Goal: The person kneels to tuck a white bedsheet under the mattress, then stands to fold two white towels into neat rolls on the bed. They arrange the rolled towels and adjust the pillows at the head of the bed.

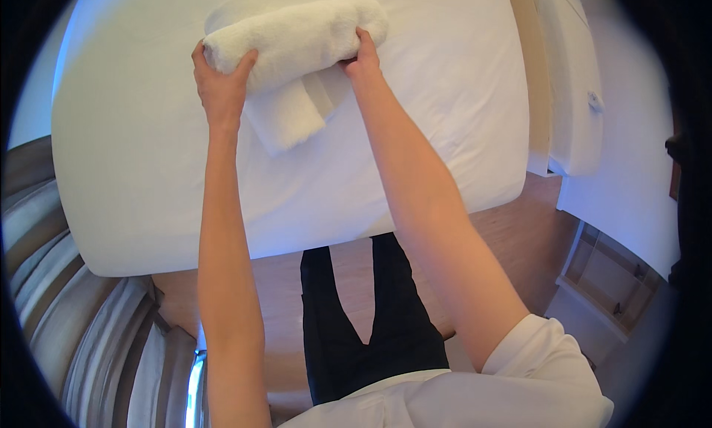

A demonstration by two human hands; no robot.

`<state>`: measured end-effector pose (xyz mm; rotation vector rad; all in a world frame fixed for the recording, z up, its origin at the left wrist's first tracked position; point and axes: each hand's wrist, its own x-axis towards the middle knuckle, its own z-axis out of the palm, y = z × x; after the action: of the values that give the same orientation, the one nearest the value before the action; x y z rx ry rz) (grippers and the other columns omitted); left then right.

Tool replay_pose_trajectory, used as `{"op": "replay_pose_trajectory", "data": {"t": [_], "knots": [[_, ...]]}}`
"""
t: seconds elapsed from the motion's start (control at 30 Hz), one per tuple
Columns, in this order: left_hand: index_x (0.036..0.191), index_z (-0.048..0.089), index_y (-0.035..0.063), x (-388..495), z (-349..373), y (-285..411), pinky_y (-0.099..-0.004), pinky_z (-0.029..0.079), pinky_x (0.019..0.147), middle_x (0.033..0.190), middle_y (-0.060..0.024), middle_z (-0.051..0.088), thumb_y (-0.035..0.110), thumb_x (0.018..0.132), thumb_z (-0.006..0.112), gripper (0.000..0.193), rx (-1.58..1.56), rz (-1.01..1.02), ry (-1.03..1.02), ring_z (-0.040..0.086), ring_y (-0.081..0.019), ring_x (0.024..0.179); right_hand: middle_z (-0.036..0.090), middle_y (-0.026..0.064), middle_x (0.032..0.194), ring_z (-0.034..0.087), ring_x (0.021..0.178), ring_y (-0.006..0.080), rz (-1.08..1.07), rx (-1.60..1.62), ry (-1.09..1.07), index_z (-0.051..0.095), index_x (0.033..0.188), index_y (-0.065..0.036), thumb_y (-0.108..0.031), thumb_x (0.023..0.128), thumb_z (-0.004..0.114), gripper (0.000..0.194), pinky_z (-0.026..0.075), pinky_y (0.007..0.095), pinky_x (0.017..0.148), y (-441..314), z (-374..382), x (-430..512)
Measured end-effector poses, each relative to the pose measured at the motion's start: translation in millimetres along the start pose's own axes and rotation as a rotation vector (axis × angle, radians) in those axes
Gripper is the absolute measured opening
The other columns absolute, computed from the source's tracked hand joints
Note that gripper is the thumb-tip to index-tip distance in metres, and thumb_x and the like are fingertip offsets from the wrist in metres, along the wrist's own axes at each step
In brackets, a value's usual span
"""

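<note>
A thick rolled white towel (303,36) lies slantwise across the far part of the bed before me. My left hand (222,83) grips its left end, thumb on the near side and fingers around the outer end. Near the right end, my right hand (361,58) holds the roll from the near side, thumb on top and the other fingers hidden beneath. A smaller folded white towel (286,119) sticks out toward me from under the roll. Behind the roll's left part, the edge of another pale item shows; what it is I cannot tell.
A white fitted sheet (167,205) covers the mattress. Striped curtains (94,339) hang at the left. To the right stand a wooden panel (537,94), a white padded piece (573,83) and a shelf unit (606,272). Wooden flooring (512,233) runs along the bed's near edge.
</note>
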<state>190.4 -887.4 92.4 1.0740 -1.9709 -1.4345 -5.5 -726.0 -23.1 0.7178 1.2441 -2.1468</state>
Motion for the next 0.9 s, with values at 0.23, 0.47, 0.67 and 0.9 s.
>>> {"op": "replay_pose_trajectory", "data": {"t": [0.23, 0.47, 0.67, 0.9], "knots": [[0.145, 0.034, 0.0090, -20.9, -12.5, -15.4, -0.0425, 0.043, 0.104, 0.142, -0.0169, 0.043, 0.032, 0.076, 0.083, 0.087, -0.196, -0.059, -0.122, 0.045, -0.0310, 0.131, 0.038, 0.0143, 0.151, 0.040, 0.135, 0.0353, 0.291, 0.170, 0.052, 0.031, 0.148, -0.005, -0.055, 0.092, 0.056, 0.079, 0.029, 0.0581, 0.113, -4.0, -18.3, -32.2], [0.149, 0.026, 0.0111, -13.0, -0.5, 9.1, -0.0447, 0.042, 0.105, 0.146, -0.0205, 0.036, 0.037, 0.076, 0.084, 0.096, -0.325, -0.477, 0.007, 0.039, -0.0320, 0.135, 0.039, 0.0150, 0.151, 0.041, 0.135, 0.0368, 0.131, 0.216, -0.216, 0.030, 0.149, -0.006, -0.059, 0.091, 0.057, 0.084, 0.029, 0.0579, 0.114, 12.7, -1.5, -23.8], [0.155, 0.008, 0.0108, -9.5, -4.0, 6.4, -0.0516, 0.034, 0.111, 0.153, -0.0224, 0.028, 0.050, 0.080, 0.078, 0.109, -0.270, -0.294, -0.148, 0.033, -0.0345, 0.141, 0.048, 0.0180, 0.144, 0.048, 0.131, 0.0328, 0.127, 0.232, -0.124, 0.037, 0.147, -0.001, -0.052, 0.090, 0.063, 0.081, 0.037, 0.0484, 0.112, 51.1, -8.2, -31.1], [0.158, -0.006, 0.0126, -38.4, -25.1, -38.8, -0.0547, 0.021, 0.119, 0.160, -0.0266, 0.011, 0.071, 0.089, 0.052, 0.107, -0.644, -0.490, -0.052, 0.014, -0.0392, 0.150, 0.061, 0.0221, 0.128, 0.060, 0.118, 0.0299, -0.282, -0.898, -0.148, 0.053, 0.132, 0.009, -0.041, 0.081, 0.077, 0.076, 0.046, 0.0393, 0.100, 74.1, -41.9, -88.2]]}}
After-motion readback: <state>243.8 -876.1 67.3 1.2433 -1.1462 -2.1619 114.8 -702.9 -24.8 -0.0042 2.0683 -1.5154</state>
